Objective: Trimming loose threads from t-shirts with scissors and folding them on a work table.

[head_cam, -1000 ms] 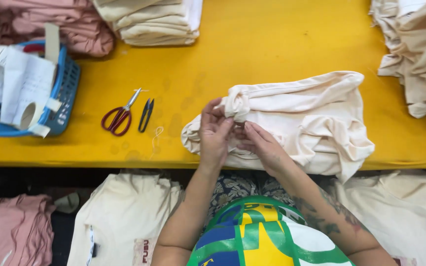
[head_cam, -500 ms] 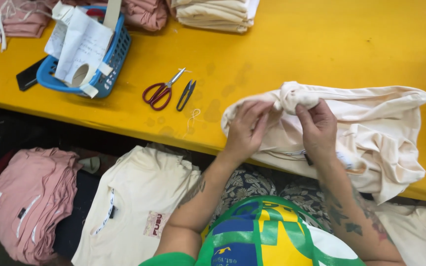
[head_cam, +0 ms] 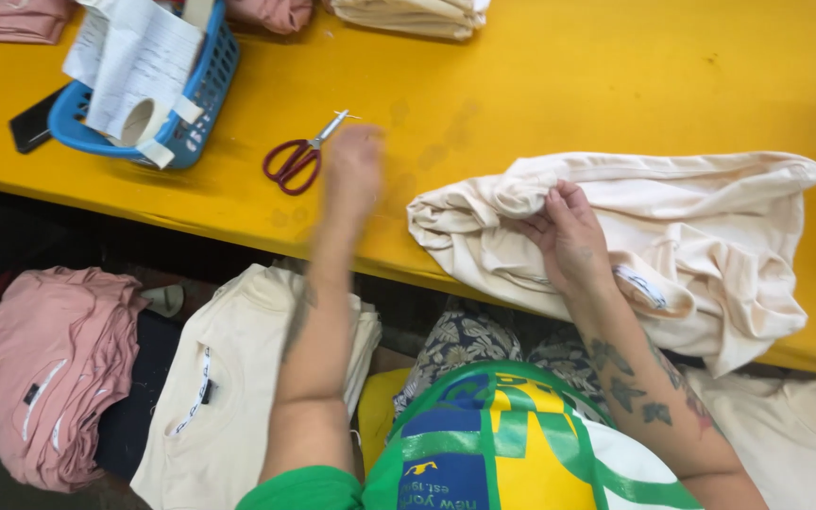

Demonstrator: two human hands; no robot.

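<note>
A crumpled cream garment [head_cam: 691,236] lies on the yellow table [head_cam: 559,85] near its front edge. My right hand [head_cam: 570,236] pinches a fold of the garment at its left end. My left hand [head_cam: 351,175] is off the cloth and blurred, just right of the red-handled scissors [head_cam: 297,159]. It covers the spot beside them, and blur hides whether its fingers hold anything.
A blue basket [head_cam: 195,104] with white papers and a tape roll sits at the table's left. Folded cream clothes [head_cam: 408,14] and pink clothes [head_cam: 11,19] lie at the far edge. Below the table are a pink stack [head_cam: 49,368] and a cream stack [head_cam: 229,397].
My left hand has let go of the cream garment and swung left towards the scissors. My right hand stays on the cloth. The view has shifted right.
</note>
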